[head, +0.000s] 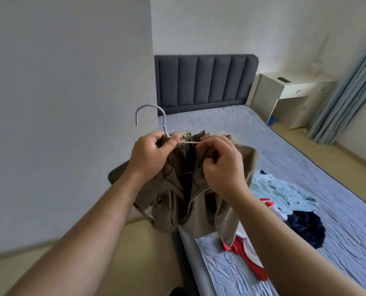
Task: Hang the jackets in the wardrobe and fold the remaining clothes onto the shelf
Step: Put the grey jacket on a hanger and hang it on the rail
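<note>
Our left hand (150,154) grips the neck of the white hanger (164,124), fingers curled, and our right hand (222,167) pinches the collar of the khaki jacket (177,201) beside the hanger's arm; the jacket hangs from both above the near corner of the bed (306,150). We judge the hanging step half done: the shoulder must seat next, then the wardrobe, unseen here, while the other clothes (284,195) wait on the bed.

left: wall (71,92) near | right: clothes pile (284,194) on bed (306,150) | ahead: open
</note>
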